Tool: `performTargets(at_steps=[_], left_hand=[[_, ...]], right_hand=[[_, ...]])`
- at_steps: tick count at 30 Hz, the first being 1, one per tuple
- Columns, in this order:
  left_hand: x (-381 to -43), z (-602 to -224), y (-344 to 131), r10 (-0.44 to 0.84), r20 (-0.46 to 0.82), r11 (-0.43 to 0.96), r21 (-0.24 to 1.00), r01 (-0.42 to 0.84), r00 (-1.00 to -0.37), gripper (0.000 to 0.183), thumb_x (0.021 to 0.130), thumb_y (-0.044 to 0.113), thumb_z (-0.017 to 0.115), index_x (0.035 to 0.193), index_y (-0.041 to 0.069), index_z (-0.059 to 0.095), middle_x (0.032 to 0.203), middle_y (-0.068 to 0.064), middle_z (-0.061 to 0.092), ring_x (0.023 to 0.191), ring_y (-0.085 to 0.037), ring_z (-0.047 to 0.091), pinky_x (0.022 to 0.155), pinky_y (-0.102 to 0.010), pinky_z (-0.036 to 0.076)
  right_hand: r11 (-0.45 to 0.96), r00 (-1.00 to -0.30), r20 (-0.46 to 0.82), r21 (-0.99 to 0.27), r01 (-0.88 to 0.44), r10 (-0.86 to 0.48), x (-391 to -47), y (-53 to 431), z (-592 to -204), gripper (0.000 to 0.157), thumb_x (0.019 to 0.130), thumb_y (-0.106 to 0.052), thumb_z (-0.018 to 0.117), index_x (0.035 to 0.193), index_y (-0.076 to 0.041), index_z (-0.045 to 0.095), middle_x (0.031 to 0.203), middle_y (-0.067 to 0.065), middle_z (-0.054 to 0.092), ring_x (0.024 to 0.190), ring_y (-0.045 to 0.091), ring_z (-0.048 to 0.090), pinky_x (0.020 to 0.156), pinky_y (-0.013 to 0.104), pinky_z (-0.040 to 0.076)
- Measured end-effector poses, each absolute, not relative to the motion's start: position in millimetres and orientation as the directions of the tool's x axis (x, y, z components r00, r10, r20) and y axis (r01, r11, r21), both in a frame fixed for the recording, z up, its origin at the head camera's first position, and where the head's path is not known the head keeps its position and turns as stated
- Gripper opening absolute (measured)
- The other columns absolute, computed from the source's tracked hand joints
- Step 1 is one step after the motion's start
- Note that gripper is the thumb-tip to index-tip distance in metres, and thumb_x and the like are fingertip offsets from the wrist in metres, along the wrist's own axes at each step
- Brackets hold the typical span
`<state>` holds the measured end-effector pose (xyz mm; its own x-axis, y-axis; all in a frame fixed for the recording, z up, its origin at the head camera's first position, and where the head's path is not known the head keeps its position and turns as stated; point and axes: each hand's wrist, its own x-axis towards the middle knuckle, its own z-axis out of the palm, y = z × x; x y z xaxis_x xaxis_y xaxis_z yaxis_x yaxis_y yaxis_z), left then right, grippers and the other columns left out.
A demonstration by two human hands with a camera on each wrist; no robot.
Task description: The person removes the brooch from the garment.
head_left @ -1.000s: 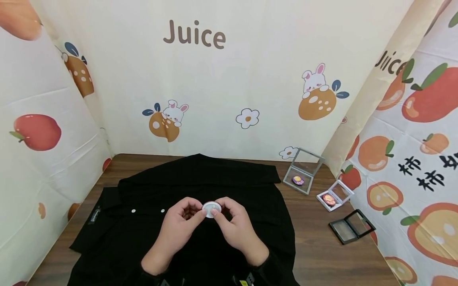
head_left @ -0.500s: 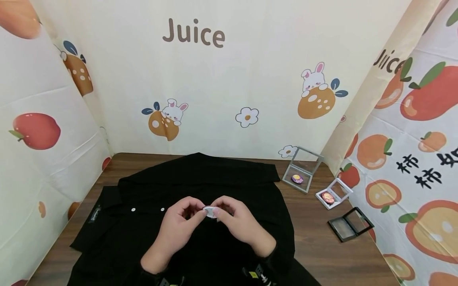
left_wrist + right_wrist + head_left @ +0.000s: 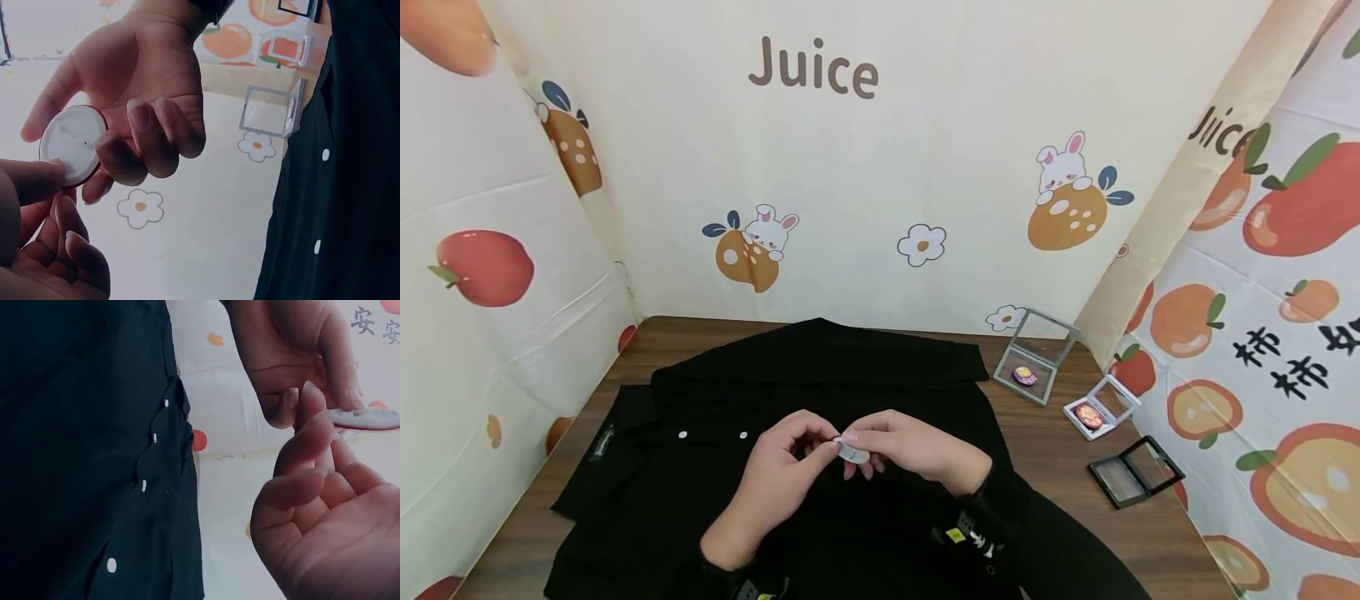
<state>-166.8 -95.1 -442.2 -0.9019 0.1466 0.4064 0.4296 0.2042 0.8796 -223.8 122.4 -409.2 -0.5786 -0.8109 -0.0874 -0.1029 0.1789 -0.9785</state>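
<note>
My left hand (image 3: pixel 778 479) pinches a round pin-back button badge (image 3: pixel 853 452), its thumb pressing on the white back. In the left wrist view, the thin metal pin shows across the back of the badge (image 3: pixel 74 145), which has a red rim. My right hand (image 3: pixel 917 450) is at the same badge, thumb and curled fingers holding its edge. The right wrist view shows the badge nearly edge-on between both hands; its printed front is hidden. Under the hands a black shirt (image 3: pixel 820 375) with white buttons lies spread on the table.
On the right of the wooden table (image 3: pixel 1052 500) stand three open square cases: a grey one (image 3: pixel 1037 354) with a purple badge (image 3: pixel 1024 376), a white one (image 3: pixel 1116 398) with an orange badge (image 3: pixel 1088 415), and a black one (image 3: pixel 1135 472). Fruit-printed cloth walls the table in.
The right hand has turned and its forearm has swung out to the right. The badge has tilted in the fingers. The left hand has barely moved.
</note>
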Motion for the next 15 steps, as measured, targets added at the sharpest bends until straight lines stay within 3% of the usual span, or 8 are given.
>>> performTargets(at_steps=[7, 15], left_hand=[[-166.1, -442.4, -97.2, 0.161, 0.396, 0.212, 0.881, 0.424, -0.904, 0.007, 0.095, 0.012, 0.076, 0.094, 0.018, 0.072, 0.089, 0.006, 0.063, 0.075, -0.015, 0.058, 0.065, -0.028, 0.052], [-165.7, -442.9, -99.9, 0.182, 0.361, 0.267, 0.877, 0.400, -0.914, 0.013, 0.095, 0.013, 0.077, 0.099, 0.024, 0.071, 0.094, 0.008, 0.065, 0.081, -0.014, 0.061, 0.071, -0.032, 0.055]], right_hand=[[0.166, -0.539, -0.107, -0.984, -0.063, -0.835, -225.3, 121.6, -407.5, 0.046, 0.111, -0.029, 0.045, 0.118, 0.013, 0.064, 0.090, 0.002, 0.070, 0.073, 0.014, 0.058, 0.067, 0.023, 0.044], [0.168, -0.567, -0.105, -0.984, -0.059, -0.817, -225.8, 122.6, -416.6, 0.042, 0.110, -0.026, 0.047, 0.113, 0.013, 0.063, 0.088, 0.004, 0.068, 0.073, 0.016, 0.056, 0.067, 0.023, 0.044]])
